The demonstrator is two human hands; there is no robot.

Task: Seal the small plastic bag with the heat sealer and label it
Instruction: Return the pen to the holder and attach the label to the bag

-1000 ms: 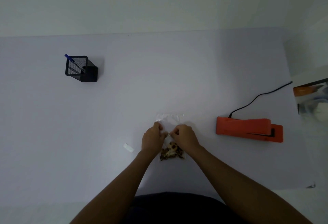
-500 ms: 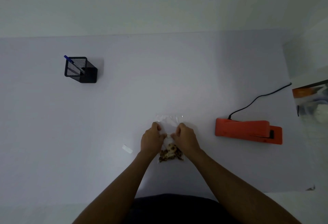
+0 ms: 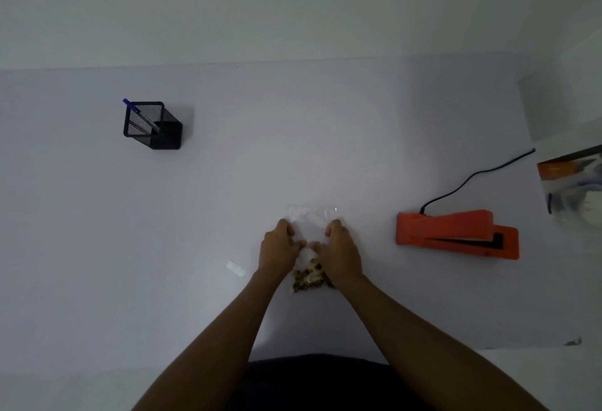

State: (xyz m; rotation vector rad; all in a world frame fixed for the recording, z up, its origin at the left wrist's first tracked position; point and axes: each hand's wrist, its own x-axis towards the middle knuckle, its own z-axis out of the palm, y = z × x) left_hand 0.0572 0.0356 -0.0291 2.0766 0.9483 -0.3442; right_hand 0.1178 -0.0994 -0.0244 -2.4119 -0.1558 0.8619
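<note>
A small clear plastic bag [image 3: 309, 220] lies flat on the white table, its brown contents [image 3: 309, 278] bunched at the near end. My left hand [image 3: 278, 247] grips the bag's left side and my right hand [image 3: 342, 251] grips its right side, thumbs almost meeting over the middle. The bag's open far end sticks out beyond my fingers. The orange heat sealer [image 3: 456, 233] sits to the right, apart from the bag, its black cord [image 3: 472, 179] running back right. A small white label [image 3: 236, 268] lies on the table left of my left hand.
A black mesh pen holder [image 3: 153, 125] with a blue pen [image 3: 130, 105] stands at the far left. An orange and white box [image 3: 573, 182] sits beyond the table's right edge. The wall runs along the table's far edge.
My hands have spread a little apart along the bag, fingertips now nearer its outer edges. The bag stays on the table.
</note>
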